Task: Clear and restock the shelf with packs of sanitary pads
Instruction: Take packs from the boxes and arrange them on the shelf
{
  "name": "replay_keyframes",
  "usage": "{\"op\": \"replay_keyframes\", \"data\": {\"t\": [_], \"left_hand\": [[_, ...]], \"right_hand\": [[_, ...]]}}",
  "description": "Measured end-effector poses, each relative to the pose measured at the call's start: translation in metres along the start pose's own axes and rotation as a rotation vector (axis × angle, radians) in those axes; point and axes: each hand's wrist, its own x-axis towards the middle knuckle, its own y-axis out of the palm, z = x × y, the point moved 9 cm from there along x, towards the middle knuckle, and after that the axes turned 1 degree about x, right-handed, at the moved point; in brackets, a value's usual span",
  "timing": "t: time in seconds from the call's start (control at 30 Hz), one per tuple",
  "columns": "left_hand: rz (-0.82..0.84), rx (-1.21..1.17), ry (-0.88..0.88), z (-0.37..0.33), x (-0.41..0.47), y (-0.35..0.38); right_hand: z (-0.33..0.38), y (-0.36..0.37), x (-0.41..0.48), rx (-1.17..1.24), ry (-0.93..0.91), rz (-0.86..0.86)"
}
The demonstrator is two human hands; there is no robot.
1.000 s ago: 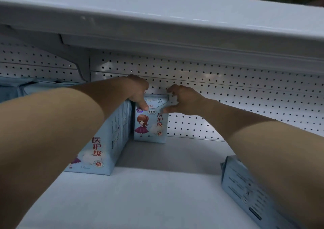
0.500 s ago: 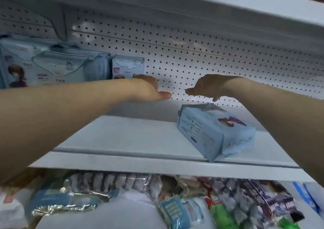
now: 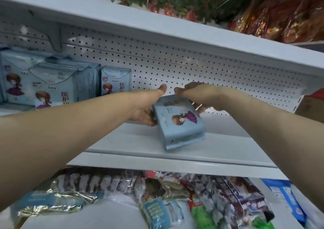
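A light-blue pack of sanitary pads [image 3: 180, 123] with a cartoon girl on top lies flat on the white shelf [image 3: 219, 150], one short end toward me. My left hand [image 3: 145, 106] holds its left side, thumb stretched up past the far corner. My right hand [image 3: 201, 95] curls over the far right end, fingers wrapped round that edge. More packs of the same kind [image 3: 52, 86] stand upright at the shelf's left, with a single one [image 3: 115, 79] at the end of the row against the pegboard.
The perforated back wall [image 3: 219, 71] runs behind the shelf, and the upper shelf [image 3: 157, 25] overhangs it. A cardboard box [image 3: 310, 104] stands at the far right. Snack bags [image 3: 175, 193] fill the level below. Bare shelf lies between the upright row and the flat pack.
My hands came down from hovering over the flat pack and now hold it. The pack has turned so a short end faces me.
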Motion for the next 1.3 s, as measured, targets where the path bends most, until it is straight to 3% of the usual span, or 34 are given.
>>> {"op": "replay_keyframes", "data": {"t": [0.13, 0.23, 0.4, 0.57, 0.67, 0.8, 0.9, 1.07, 1.2, 1.3], "left_hand": [[-0.103, -0.126, 0.126, -0.015, -0.014, -0.023], [-0.173, -0.167, 0.159, -0.011, -0.024, -0.045], [-0.214, -0.240, 0.083, 0.015, -0.042, -0.068], [-0.122, -0.324, 0.051, 0.018, -0.052, -0.063], [-0.138, -0.330, 0.073, 0.014, -0.055, -0.059], [-0.147, -0.377, 0.067, 0.019, -0.060, -0.059], [-0.166, -0.366, 0.099, 0.027, -0.063, -0.061], [-0.213, -0.390, 0.180, 0.039, -0.066, -0.067], [-0.269, -0.418, 0.206, 0.046, -0.058, -0.092], [-0.202, -0.367, 0.165, 0.048, -0.056, -0.097]], "right_hand": [[0.029, -0.008, -0.013, 0.130, -0.163, -0.105], [0.043, 0.006, -0.020, 0.286, -0.254, -0.089], [0.039, 0.032, -0.026, 0.418, -0.200, -0.038], [0.034, 0.039, -0.037, 0.530, -0.076, -0.006], [0.036, 0.038, -0.038, 0.487, -0.087, -0.067], [0.041, 0.047, -0.042, 0.633, -0.099, -0.017], [0.040, 0.054, -0.046, 0.838, -0.045, -0.044], [0.033, 0.065, -0.049, 0.980, -0.046, -0.209], [0.037, 0.076, -0.047, 1.211, -0.187, -0.201], [0.047, 0.083, -0.050, 1.281, -0.306, -0.121]]}}
